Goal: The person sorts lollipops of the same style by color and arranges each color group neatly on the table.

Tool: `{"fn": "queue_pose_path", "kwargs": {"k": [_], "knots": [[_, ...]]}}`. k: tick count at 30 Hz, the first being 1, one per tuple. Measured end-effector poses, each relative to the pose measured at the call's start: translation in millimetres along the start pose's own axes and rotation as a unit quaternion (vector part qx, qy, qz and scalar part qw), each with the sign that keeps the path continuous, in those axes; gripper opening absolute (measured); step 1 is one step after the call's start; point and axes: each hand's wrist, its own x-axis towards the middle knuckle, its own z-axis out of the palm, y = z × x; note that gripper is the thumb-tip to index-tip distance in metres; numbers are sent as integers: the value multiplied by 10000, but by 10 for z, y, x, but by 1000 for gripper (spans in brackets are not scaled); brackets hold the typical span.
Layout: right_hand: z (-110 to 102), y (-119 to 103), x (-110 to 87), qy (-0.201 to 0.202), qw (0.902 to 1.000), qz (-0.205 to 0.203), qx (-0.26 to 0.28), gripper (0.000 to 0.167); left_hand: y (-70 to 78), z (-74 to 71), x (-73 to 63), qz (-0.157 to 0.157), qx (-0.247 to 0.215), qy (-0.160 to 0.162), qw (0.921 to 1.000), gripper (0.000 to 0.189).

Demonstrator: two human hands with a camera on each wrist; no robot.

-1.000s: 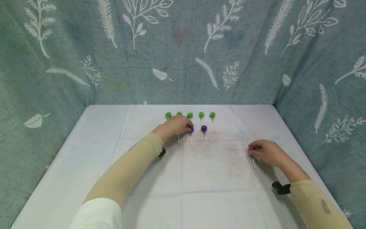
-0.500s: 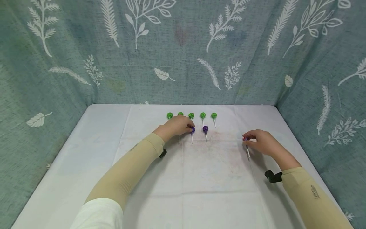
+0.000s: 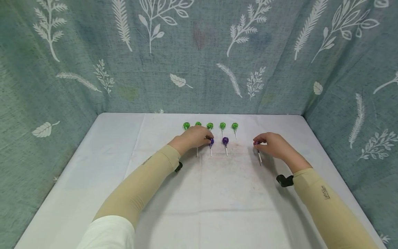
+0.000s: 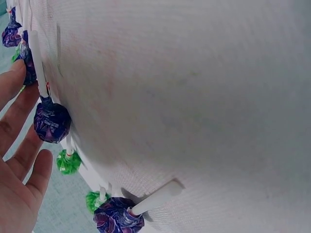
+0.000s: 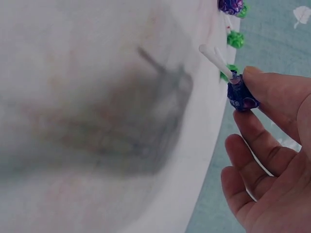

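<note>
My left hand (image 3: 196, 136) is over the row of purple-wrapped lollipops, thumb and finger pinching the head of one purple lollipop (image 4: 28, 63). Beside its fingers is another purple lollipop (image 4: 51, 121), whose head the hand hides in the head view. Just right of the left hand lies a purple lollipop (image 3: 225, 140), stick toward me. My right hand (image 3: 271, 143), on the right of the table, pinches a purple lollipop (image 5: 242, 94) by its wrapped head between thumb and fingertip. Its white stick points away from the palm, and its shadow falls on the cloth.
Behind the purple row lies a row of green lollipops (image 3: 223, 125) near the far edge. One more purple lollipop (image 4: 119, 216) shows low in the left wrist view. The table (image 3: 236, 204) has a white cloth, with a leaf-patterned curtain (image 3: 199, 69) around its back and sides.
My right hand has moved left and away from me, carrying its lollipop toward the purple row. The left hand keeps its pinch in place, while the whole head view shifts slightly.
</note>
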Motion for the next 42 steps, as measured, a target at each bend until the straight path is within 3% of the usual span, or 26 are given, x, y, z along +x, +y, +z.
{"fn": "queue_pose_path", "kwargs": {"k": [22, 42], "knots": [[70, -294, 341, -186, 9997, -155, -60, 33, 13, -14, -21, 106, 19, 32, 9999, 28], [235, -447, 593, -396, 9988, -237, 148, 44, 0, -8, -26, 133, 190, 98, 9997, 27]]}}
